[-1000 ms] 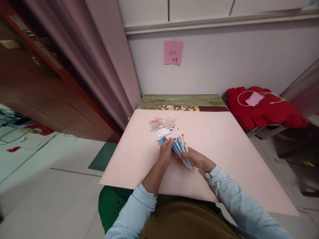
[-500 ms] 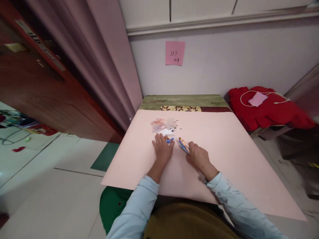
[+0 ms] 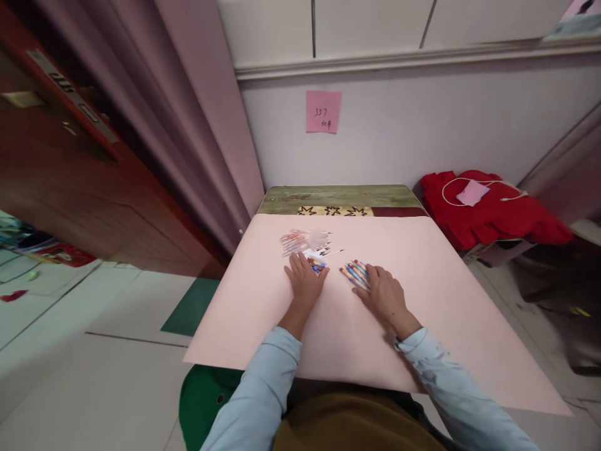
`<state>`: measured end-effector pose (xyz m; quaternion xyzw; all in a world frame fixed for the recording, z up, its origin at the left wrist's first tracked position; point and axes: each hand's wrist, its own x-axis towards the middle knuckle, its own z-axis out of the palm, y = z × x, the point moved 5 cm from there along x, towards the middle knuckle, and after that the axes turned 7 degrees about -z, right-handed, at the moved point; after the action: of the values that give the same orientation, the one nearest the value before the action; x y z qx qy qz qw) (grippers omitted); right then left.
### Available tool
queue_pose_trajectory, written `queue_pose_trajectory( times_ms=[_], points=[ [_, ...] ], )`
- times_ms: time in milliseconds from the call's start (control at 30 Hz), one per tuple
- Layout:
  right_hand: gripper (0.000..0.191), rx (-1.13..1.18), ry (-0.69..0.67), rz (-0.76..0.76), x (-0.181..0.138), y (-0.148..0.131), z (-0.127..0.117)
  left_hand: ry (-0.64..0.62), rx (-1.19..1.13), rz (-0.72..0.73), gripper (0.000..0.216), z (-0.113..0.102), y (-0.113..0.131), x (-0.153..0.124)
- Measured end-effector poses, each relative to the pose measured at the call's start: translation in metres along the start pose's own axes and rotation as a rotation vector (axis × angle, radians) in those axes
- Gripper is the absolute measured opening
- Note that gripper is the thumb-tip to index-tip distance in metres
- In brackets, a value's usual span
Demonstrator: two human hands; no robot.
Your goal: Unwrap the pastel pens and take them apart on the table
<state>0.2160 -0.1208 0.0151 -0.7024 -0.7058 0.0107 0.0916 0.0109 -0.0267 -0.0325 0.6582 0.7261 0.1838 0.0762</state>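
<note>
My right hand (image 3: 387, 297) curls around one end of a bundle of pens (image 3: 355, 274), white with blue bodies and orange-brown ends, fanned out at the paper's surface. To its left, my left hand (image 3: 305, 285) rests palm down with fingers spread. Small blue and brown pieces (image 3: 318, 266), partly hidden by that hand, show beside its thumb; their kind is unclear. Beyond the left fingertips lies a heap of thin, clear and pinkish sticks (image 3: 300, 240), with several dark-tipped thin white ones at its right side.
Pale pink paper (image 3: 451, 313) covers most of the table, whose green wood-pattern far edge (image 3: 347, 195) meets the wall. A red cloth (image 3: 493, 216) with a white cable sits at right. A brown door (image 3: 107, 188) and mauve curtain (image 3: 211, 94) stand at left.
My right hand has moved slightly right with the pens, which are now lower and more fanned out. My left hand stays nearly in place. The camera view has shifted a little.
</note>
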Motion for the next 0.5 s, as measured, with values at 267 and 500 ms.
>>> queue_pose_trajectory(
  times_ms=[267,500],
  points=[
    [0.033,0.125,0.196,-0.125,-0.017,-0.002,-0.002,0.069,-0.095,0.068,0.085,-0.010,-0.001,-0.001],
    [0.037,0.186,0.329,-0.146,-0.019,-0.003,0.002,0.167,-0.272,0.214,0.050,-0.027,-0.019,-0.029]
  ],
)
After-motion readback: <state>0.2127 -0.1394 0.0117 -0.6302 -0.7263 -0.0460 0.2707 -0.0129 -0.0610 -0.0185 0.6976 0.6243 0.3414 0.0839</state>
